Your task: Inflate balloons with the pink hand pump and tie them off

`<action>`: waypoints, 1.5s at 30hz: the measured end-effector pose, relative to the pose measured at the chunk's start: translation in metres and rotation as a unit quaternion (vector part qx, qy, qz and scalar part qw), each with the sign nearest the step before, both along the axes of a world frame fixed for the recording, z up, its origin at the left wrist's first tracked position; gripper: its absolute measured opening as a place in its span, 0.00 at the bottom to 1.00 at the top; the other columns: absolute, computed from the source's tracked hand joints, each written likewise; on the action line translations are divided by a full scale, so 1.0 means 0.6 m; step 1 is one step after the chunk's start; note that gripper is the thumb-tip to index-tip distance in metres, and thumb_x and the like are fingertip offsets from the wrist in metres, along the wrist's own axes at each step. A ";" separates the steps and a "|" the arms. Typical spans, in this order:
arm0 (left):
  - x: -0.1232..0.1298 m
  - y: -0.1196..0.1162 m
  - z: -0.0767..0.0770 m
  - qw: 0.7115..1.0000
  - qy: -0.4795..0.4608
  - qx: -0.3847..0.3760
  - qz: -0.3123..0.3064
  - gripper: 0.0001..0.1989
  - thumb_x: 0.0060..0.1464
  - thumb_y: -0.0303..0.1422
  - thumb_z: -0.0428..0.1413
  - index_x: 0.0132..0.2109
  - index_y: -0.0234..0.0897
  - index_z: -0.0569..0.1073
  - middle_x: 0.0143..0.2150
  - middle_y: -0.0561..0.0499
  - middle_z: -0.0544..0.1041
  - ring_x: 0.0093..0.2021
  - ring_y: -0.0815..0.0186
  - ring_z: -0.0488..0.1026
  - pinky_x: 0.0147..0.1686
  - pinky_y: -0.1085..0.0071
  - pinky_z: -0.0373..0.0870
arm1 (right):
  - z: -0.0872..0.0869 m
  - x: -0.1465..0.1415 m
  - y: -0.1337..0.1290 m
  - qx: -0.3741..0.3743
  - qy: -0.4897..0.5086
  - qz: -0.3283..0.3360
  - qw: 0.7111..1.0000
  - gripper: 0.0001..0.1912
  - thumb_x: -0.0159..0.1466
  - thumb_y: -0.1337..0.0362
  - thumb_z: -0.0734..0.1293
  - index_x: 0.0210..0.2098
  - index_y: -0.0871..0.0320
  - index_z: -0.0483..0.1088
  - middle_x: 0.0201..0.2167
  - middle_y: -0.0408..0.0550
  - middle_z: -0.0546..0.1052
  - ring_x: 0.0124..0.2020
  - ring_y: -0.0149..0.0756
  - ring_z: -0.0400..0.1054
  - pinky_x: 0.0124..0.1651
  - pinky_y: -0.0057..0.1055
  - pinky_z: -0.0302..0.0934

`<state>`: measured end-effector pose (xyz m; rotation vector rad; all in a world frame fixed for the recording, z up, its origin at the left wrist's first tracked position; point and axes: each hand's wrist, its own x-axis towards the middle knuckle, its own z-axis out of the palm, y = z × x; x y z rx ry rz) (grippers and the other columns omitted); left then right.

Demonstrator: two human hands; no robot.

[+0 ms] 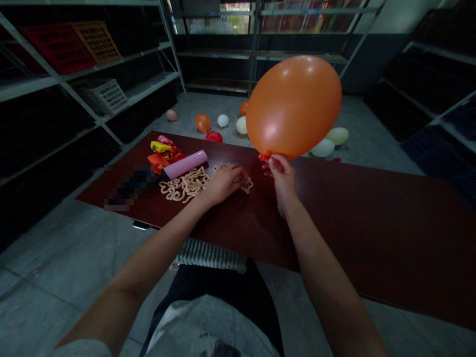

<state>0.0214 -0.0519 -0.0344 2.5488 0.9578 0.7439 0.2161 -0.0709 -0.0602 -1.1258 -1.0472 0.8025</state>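
Our half-curled left hand (225,183) partly hides the tangled beige cord-like strands (190,182) on the dark reddish-brown table (372,213); we cannot tell whether it grips any. Above the table, our right hand (282,176) pinches by the neck a large, glossy, taut orange oval balloon (295,104).

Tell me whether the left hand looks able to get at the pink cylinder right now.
Probably yes: the left hand is low over the beige cord, close to the pink cylinder, whose upper side lies uncovered; only low loops of cord seem to lie between them.
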 end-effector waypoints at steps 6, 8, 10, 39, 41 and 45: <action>0.019 0.013 0.051 0.880 -0.412 -0.232 -0.041 0.07 0.65 0.37 0.49 0.42 0.38 0.64 0.34 0.51 0.73 0.36 0.68 0.74 0.39 0.70 0.71 | 0.000 -0.003 0.000 -0.001 0.006 -0.021 1.000 0.15 0.58 0.50 0.67 0.41 0.50 0.70 0.41 0.45 0.79 0.35 0.32 0.72 0.33 0.29 0.64; 0.026 0.021 0.066 0.846 -0.452 -0.281 -0.041 0.07 0.65 0.38 0.48 0.42 0.40 0.63 0.29 0.55 0.69 0.28 0.72 0.70 0.31 0.73 0.69 | 0.001 -0.003 -0.001 0.004 0.021 -0.024 0.999 0.15 0.58 0.51 0.68 0.41 0.51 0.70 0.41 0.46 0.79 0.35 0.31 0.72 0.33 0.29 0.64; 0.036 0.031 0.073 0.839 -0.452 -0.301 -0.034 0.07 0.63 0.39 0.52 0.43 0.41 0.64 0.25 0.59 0.63 0.20 0.75 0.61 0.21 0.77 0.61 | 0.003 -0.003 -0.003 0.012 0.034 -0.026 0.999 0.15 0.58 0.51 0.68 0.40 0.51 0.71 0.41 0.46 0.79 0.34 0.31 0.72 0.33 0.29 0.64; 0.087 0.040 0.034 0.921 -0.349 -0.100 -0.143 0.15 0.53 0.28 0.64 0.49 0.40 0.79 0.49 0.45 0.80 0.51 0.62 0.75 0.53 0.60 0.70 | 0.036 -0.025 -0.035 -0.014 0.132 0.048 0.990 0.11 0.54 0.55 0.72 0.37 0.47 0.73 0.38 0.39 0.76 0.36 0.30 0.68 0.36 0.29 0.66; 0.091 0.036 0.032 0.926 -0.349 -0.072 -0.122 0.10 0.54 0.29 0.63 0.45 0.40 0.80 0.46 0.46 0.81 0.47 0.63 0.76 0.51 0.60 0.71 | 0.034 -0.025 -0.035 -0.021 0.132 0.038 0.990 0.13 0.54 0.53 0.72 0.37 0.47 0.73 0.39 0.41 0.76 0.36 0.30 0.69 0.36 0.29 0.66; 0.092 0.024 0.032 0.925 -0.365 0.005 -0.104 0.06 0.58 0.29 0.59 0.42 0.40 0.81 0.42 0.48 0.82 0.44 0.64 0.77 0.48 0.62 0.71 | 0.028 -0.024 -0.033 -0.020 0.119 0.017 0.993 0.16 0.54 0.50 0.73 0.39 0.48 0.75 0.48 0.43 0.76 0.38 0.32 0.70 0.36 0.30 0.67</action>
